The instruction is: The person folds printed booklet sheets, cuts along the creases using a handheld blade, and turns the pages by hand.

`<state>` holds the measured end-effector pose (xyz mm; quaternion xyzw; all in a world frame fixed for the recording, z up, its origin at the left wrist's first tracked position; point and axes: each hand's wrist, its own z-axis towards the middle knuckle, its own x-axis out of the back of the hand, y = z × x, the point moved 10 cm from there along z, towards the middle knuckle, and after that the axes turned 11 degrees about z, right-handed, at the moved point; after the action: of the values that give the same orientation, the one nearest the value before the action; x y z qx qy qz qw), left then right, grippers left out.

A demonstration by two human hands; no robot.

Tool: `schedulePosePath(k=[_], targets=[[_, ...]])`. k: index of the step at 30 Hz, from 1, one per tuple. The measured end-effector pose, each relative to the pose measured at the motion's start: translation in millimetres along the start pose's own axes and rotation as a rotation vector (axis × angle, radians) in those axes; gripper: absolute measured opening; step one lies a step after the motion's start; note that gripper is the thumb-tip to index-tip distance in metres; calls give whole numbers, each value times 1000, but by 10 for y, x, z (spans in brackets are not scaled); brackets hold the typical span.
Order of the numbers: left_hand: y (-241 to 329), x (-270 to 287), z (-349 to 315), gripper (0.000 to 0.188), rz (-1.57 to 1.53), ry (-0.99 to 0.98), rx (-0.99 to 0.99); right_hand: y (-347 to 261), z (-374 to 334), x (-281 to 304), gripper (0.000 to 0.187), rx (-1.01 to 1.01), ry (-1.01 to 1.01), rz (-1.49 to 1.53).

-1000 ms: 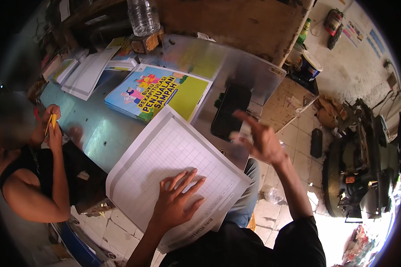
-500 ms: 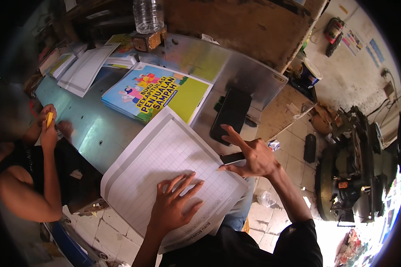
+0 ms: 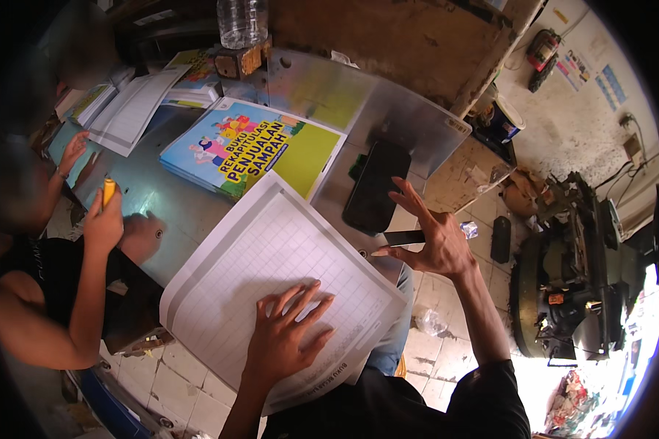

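Note:
My left hand (image 3: pixel 289 329) lies with its fingers spread on a stack of white sheets printed with a grid table (image 3: pixel 249 256). The stack overhangs the near edge of the table, above my lap. Off the sheets' right edge, my right hand (image 3: pixel 439 245) holds a flat black bar-shaped tool (image 3: pixel 405 238) between thumb and palm. Its other end, silver and blue, pokes out past the hand, while the forefinger and the fingers beside it stretch out. A black phone (image 3: pixel 377 186) lies just beyond that hand. Past the sheets sits a stack of blue-and-green booklets (image 3: pixel 252 146).
At the left, a co-worker's hand (image 3: pixel 104 223) grips a yellow-handled tool (image 3: pixel 109 192). More booklets and loose sheets (image 3: pixel 135 110) lie at the far left. A clear plastic bottle (image 3: pixel 243 23) stands on a wooden block (image 3: pixel 241 64). Dark machinery (image 3: pixel 564 285) stands at the right.
My right hand has moved right with the black tool, away from the sheets' edge. My left hand stays put. The co-worker's hands have come apart, the yellow-handled tool now upright in one.

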<state>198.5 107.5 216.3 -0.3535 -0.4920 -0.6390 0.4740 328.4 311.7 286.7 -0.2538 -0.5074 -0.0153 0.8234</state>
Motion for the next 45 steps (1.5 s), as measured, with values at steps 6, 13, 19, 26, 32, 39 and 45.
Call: schedulePosePath(k=[6, 13, 19, 26, 32, 39, 45], targets=[[-3, -20, -10, 48, -31, -17, 19, 258, -73, 4, 96, -198, -112, -160], [5, 5, 34, 47, -53, 20, 18, 115, -10, 104, 87, -132, -50, -3], [-45, 103, 0, 50, -15, 42, 43, -101, 257, -370, 80, -102, -190, 58], [-58, -39, -47, 53, -109, 45, -9, -1326, 1475, -1442, 34, 24, -484, 269], [-33, -149, -81, 55, -138, 20, -3, -1747, 2391, -2836, 54, -130, -568, 96], [42, -156, -82, 56, -166, 63, -74, -1825, 2825, -2888, 85, 8, -191, -91], [-121, -30, -54, 51, -124, 24, 15, -1849, 2191, -1627, 57, 209, -32, 275]])
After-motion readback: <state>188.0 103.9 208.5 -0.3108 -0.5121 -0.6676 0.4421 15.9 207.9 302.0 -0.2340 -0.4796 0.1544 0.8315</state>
